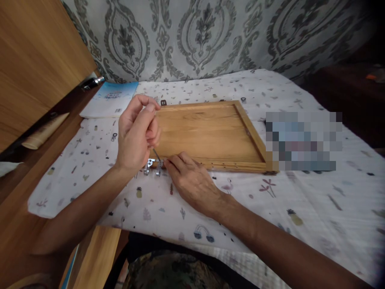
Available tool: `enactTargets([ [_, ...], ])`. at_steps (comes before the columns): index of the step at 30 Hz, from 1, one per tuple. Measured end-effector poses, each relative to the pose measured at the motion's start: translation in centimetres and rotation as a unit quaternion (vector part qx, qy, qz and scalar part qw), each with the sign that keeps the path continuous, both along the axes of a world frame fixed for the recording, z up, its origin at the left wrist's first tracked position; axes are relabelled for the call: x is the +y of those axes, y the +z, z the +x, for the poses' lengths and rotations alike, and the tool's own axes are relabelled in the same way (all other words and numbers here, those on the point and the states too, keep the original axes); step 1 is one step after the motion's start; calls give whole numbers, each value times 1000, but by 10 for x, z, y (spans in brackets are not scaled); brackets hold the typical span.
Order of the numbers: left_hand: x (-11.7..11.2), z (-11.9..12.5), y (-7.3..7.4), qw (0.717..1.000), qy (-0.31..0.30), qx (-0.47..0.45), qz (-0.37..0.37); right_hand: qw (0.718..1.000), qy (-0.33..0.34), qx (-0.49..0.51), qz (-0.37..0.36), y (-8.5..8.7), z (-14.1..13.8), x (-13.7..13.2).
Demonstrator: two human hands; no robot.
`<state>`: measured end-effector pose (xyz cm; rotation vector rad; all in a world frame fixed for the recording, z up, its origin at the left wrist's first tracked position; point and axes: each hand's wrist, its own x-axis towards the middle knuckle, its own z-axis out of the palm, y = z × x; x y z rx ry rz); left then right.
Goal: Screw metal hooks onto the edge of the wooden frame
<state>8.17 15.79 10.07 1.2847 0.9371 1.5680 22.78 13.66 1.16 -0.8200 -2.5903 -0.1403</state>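
Observation:
A shallow wooden tray-like frame [207, 130] lies on the cloth, its raised rim facing up. Two small silver metal brackets [147, 167] sit at its near edge, towards the left. My left hand [136, 132] is closed above them, gripping a tool whose thin metal shaft [156, 153] slants down to the right-hand bracket. The tool's handle is hidden in my fingers. My right hand [192, 176] rests over the near rim, fingertips pressed together beside that same bracket. Whether they pinch something small there is hidden.
A patterned white cloth [162, 216] covers the surface. At the back left lies a blue and white booklet [111, 98]. A cream tube [45, 130] is on the wooden ledge at left. A blurred-out object [303, 140] lies right of the frame. A patterned curtain [204, 36] hangs behind.

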Motion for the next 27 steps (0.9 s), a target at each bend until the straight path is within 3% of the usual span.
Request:
enactTargets([
  [7,-1,0,-2,999,-33,9,17,1000,0,7,-4,-1,1,0],
  [13,2,-19,3,976,-211,31,-42,1000,-1,4,-1,-1,1,-1],
  [15,4,-21,3,970,-234,42,-44,1000,-2,3,1,-1,0,-1],
  [17,4,-18,3,980,-187,54,-32,1000,-5,1,1,0,0,-1],
  [20,-1,-5,1,997,-56,55,-7,1000,-4,1,0,0,0,-1],
  [22,-4,3,-1,1000,-2,30,-7,1000,-3,2,3,-1,0,0],
  [27,0,11,-6,1000,13,-19,-9,1000,-3,9,8,-2,1,-1],
])
